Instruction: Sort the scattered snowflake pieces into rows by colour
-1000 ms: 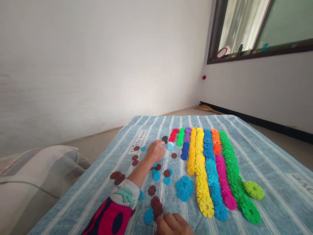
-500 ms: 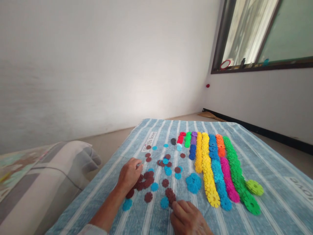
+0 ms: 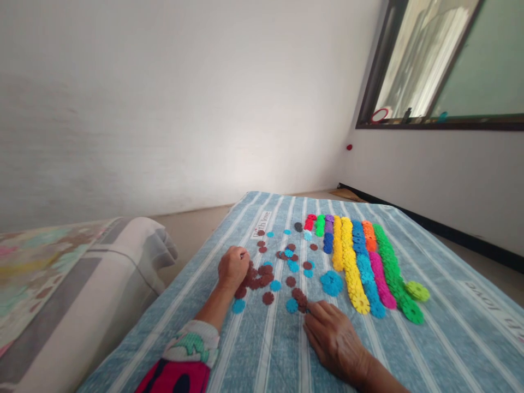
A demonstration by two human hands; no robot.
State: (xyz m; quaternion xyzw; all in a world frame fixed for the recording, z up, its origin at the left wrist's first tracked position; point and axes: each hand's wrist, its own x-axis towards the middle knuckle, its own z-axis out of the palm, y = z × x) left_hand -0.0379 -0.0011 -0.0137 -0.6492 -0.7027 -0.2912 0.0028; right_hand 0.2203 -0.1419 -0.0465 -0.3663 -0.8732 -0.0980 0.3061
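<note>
My left hand [image 3: 234,267] is closed at the left edge of a loose pile of brown snowflake discs [image 3: 265,273]. A small dark edge shows at its fingertips, too little to name. Nearer to me, my right hand [image 3: 333,333] rests low over the cloth, thumb and fingers pinched on a brown disc at the near end of a short overlapping brown row [image 3: 299,297]. A blue disc [image 3: 292,305] lies just left of that row. Other brown and blue discs are scattered between and beyond the hands, and a blue heap [image 3: 331,283] sits right of them.
Overlapping rows of discs run away from me on the right: yellow [image 3: 352,273], blue [image 3: 362,262], magenta [image 3: 381,278] and green [image 3: 391,262]. Light green discs [image 3: 417,291] lie beside them. The striped cloth [image 3: 262,355] covers the surface; a bed [image 3: 135,262] stands left.
The camera view has shifted, so the discs and cloth appear higher and farther right. More of both forearms shows. Both hands stay at about the same spots among the discs.
</note>
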